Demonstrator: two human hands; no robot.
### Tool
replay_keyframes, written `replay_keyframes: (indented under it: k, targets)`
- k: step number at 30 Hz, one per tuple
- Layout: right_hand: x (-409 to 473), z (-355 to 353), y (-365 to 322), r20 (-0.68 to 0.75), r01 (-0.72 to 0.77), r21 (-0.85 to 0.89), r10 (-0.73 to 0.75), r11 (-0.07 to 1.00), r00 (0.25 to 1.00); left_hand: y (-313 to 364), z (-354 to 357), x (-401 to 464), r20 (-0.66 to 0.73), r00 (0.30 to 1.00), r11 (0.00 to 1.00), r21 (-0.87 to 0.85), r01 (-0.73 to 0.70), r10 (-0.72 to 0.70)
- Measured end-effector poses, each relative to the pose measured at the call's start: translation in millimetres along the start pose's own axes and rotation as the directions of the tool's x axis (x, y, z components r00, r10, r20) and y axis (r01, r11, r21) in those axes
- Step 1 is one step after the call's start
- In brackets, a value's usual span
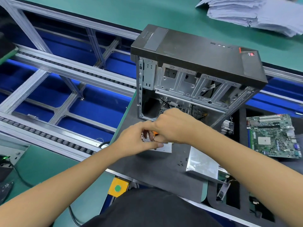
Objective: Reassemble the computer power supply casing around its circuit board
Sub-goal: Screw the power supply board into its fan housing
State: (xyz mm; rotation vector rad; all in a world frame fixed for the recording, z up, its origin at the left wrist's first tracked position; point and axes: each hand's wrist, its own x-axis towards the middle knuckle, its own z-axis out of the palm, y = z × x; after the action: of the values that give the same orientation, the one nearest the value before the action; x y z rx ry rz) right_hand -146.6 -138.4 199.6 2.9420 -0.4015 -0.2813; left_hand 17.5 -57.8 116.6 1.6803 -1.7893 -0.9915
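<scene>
A silver power supply unit (164, 148) lies on the dark mat (157, 166), mostly hidden under both hands. My left hand (136, 138) curls round its left end, where a perforated grille shows. My right hand (173, 126) sits over its top with fingers curled, and an orange bit (155, 132) peeks out between the hands; what the right hand grips is hidden. A loose silver casing cover (203, 164) lies tilted on the mat to the right. Several small black screws (181, 163) are scattered between the two.
An open computer tower (196, 71) stands upright just behind the hands. A green motherboard (275, 136) lies at the right. A conveyor frame (65, 89) runs along the left. A yellow box with a green button (117, 188) sits at the near edge. Stacked papers (255, 12) lie far right.
</scene>
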Motion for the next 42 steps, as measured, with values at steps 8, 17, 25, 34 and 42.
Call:
replay_keyframes:
  k: [8, 17, 25, 34, 42]
  targets:
    - [-5, 12, 1, -0.085, -0.012, 0.194, 0.029, 0.981, 0.996, 16, 3, -8, 0.052, 0.997, 0.989, -0.135, 0.062, -0.055]
    - [24, 133, -11, 0.247, -0.583, 0.67, 0.603, 0.46, 0.759, 32, -24, 7, 0.421, 0.888, 0.923, -0.237, 0.304, -0.184]
    - [40, 144, -8, 0.288, -0.543, 0.527, 0.464, 0.654, 0.838, 55, -38, 37, 0.474, 0.688, 0.767, -0.04, 0.641, -0.55]
    - [46, 150, -10, 0.263, -0.541, 0.458, 0.474, 0.706, 0.841, 84, -39, 45, 0.551, 0.772, 0.893, 0.447, 0.049, -0.318]
    - [43, 147, -14, 0.204, -0.532, 0.474, 0.5, 0.702, 0.842, 120, -38, 60, 0.746, 0.55, 0.56, 0.655, -0.507, -0.375]
